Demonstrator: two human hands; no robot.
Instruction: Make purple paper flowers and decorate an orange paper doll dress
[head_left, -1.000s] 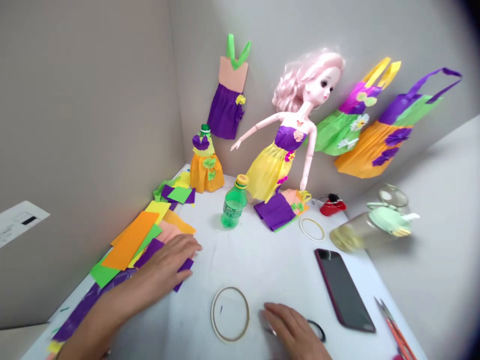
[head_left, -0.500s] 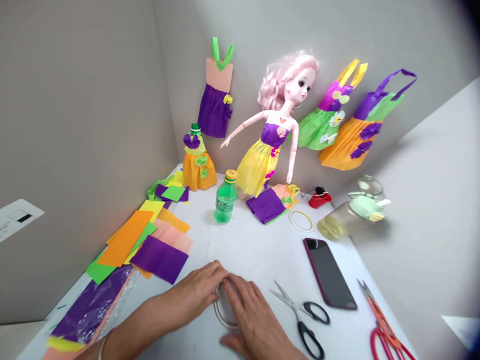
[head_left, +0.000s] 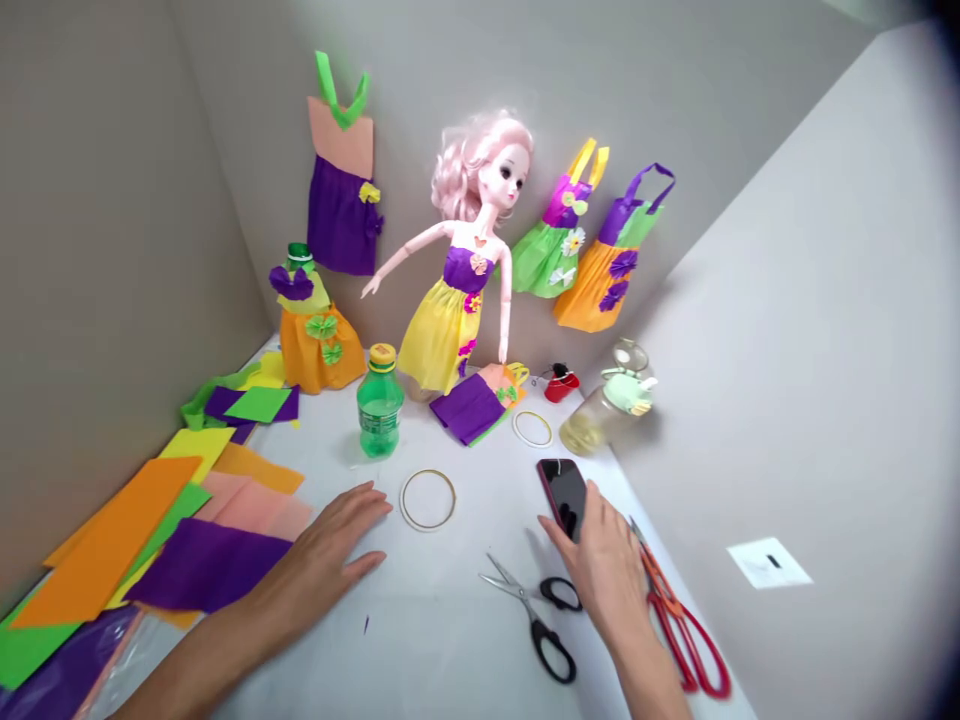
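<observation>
My left hand is open over the white table, fingers spread and holding nothing, just left of a round hoop that lies flat. On the right, my right hand rests on the dark phone, thumb at its left edge and fingers at its right, covering its lower part. Black-handled scissors lie partly open to the left of that hand. Red-handled scissors are close by its right side. A green bottle with a yellow cap stands behind the hoop.
Coloured sheets cover the left side. A doll stands at the back beside a dressed bottle. Further right are a folded dress, another hoop, a red bucket and a clear bottle. Small dresses hang on the wall.
Both hands have come off the hoop, which now lies further back on the table. My left hand moved left; my right hand went right to the phone. The view has turned right.
</observation>
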